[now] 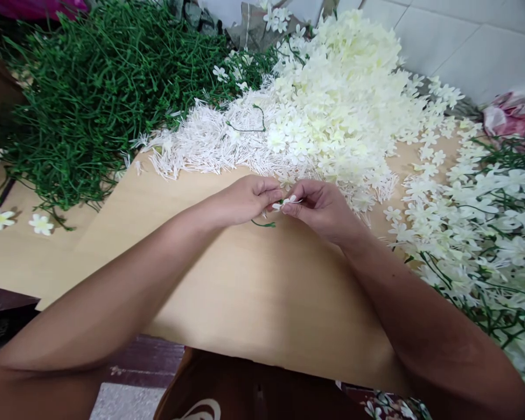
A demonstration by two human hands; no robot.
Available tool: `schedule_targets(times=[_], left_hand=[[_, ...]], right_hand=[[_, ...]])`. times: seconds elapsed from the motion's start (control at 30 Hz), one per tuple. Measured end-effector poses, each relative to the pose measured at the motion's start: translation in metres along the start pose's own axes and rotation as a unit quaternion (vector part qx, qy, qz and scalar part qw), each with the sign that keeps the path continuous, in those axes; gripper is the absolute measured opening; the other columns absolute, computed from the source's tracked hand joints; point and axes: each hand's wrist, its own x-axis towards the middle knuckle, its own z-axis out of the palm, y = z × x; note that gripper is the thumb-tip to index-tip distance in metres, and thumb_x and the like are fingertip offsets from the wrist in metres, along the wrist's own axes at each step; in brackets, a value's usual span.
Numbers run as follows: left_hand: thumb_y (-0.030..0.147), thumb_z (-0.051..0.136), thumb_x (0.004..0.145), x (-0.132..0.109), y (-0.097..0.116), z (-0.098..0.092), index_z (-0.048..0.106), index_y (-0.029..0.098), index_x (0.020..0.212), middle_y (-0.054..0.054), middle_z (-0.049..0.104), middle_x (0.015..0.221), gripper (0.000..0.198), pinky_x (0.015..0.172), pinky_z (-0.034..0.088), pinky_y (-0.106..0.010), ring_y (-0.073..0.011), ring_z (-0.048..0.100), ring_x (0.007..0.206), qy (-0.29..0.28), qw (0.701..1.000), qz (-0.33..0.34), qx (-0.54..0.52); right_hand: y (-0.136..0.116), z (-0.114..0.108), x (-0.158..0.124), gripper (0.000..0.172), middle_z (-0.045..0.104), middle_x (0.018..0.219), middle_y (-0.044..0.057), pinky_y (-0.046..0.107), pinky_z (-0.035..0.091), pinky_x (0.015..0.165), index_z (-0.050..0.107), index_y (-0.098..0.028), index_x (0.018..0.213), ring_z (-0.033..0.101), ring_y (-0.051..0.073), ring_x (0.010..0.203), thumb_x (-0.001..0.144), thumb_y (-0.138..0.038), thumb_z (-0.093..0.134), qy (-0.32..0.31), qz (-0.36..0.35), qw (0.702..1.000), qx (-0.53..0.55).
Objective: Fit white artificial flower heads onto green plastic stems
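Over the middle of the tan board (pixel 227 280), my left hand (pixel 249 198) is closed on a green plastic stem (pixel 263 224), whose free end curls out below the fingers. My right hand (pixel 319 207) pinches a small white artificial flower (pixel 286 203) by its petals, right up against the left fingertips. The flower and the stem's upper end meet between the two hands; whether they are joined is hidden by the fingers. Just beyond the hands lies a heap of thin white stamen pieces (pixel 219 143), with a loose green stem (pixel 249 129) on top.
A large pile of green stems (pixel 109 87) fills the back left. Loose white blossoms (pixel 341 99) are heaped at the back right. Flowers on stems (pixel 503 233) crowd the right side. Two flowers (pixel 41 224) lie at the left. A tiled wall (pixel 476 41) stands behind.
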Motion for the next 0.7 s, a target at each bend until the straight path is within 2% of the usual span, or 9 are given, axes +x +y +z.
schedule_targets(times=[0.27, 0.37, 0.47, 0.57, 0.7], left_hand=[[0.013, 0.047, 0.084, 0.0031, -0.0021, 0.0067, 0.054, 0.014, 0.063, 0.004, 0.049, 0.06, 0.022, 0.061, 0.035, -0.02, -0.0068, 0.044, 0.059, -0.009, 1.0, 0.007, 0.001], [0.015, 0.045, 0.086, 0.0037, -0.0023, 0.0074, 0.052, 0.014, 0.063, 0.004, 0.048, 0.059, 0.024, 0.059, 0.034, -0.02, -0.0068, 0.043, 0.056, 0.009, 1.0, 0.004, -0.014], [0.018, 0.045, 0.087, 0.0034, -0.0014, 0.0073, 0.05, 0.015, 0.062, 0.004, 0.044, 0.053, 0.026, 0.052, 0.031, -0.021, -0.0064, 0.036, 0.048, 0.028, 0.999, -0.01, -0.043], [0.018, 0.047, 0.086, 0.003, -0.0008, 0.0064, 0.047, 0.015, 0.058, 0.004, 0.044, 0.052, 0.028, 0.052, 0.031, -0.021, -0.0066, 0.037, 0.048, 0.016, 0.999, -0.008, -0.045], [0.017, 0.048, 0.085, 0.0031, -0.0029, 0.0065, 0.045, 0.015, 0.056, 0.004, 0.044, 0.053, 0.029, 0.056, 0.033, -0.02, -0.0066, 0.04, 0.052, 0.011, 1.0, 0.013, -0.023]], right_hand=[[0.0031, 0.0054, -0.0021, 0.034, 0.046, 0.055, -0.004, 0.024, 0.031, 0.053, 0.048, -0.017, 0.055, 0.04, 0.007, 0.055, 0.064, -0.033, 0.076, -0.016, -0.015, 0.999, -0.042], [0.0031, 0.0071, -0.0015, 0.033, 0.05, 0.056, -0.004, 0.024, 0.032, 0.053, 0.051, -0.017, 0.058, 0.042, 0.008, 0.055, 0.065, -0.037, 0.076, -0.006, -0.013, 1.0, -0.019], [0.0025, 0.0048, 0.0002, 0.038, 0.054, 0.058, -0.002, 0.025, 0.035, 0.054, 0.053, -0.018, 0.062, 0.045, 0.009, 0.056, 0.061, -0.047, 0.078, -0.005, 0.007, 1.0, 0.027], [0.0013, 0.0017, 0.0014, 0.043, 0.051, 0.056, -0.003, 0.025, 0.033, 0.053, 0.052, -0.018, 0.061, 0.043, 0.008, 0.054, 0.056, -0.051, 0.079, -0.012, 0.028, 0.999, 0.036], [0.0012, 0.0015, 0.0012, 0.043, 0.045, 0.053, -0.005, 0.025, 0.03, 0.052, 0.049, -0.018, 0.059, 0.04, 0.008, 0.053, 0.058, -0.048, 0.079, -0.015, 0.031, 0.999, 0.031]])
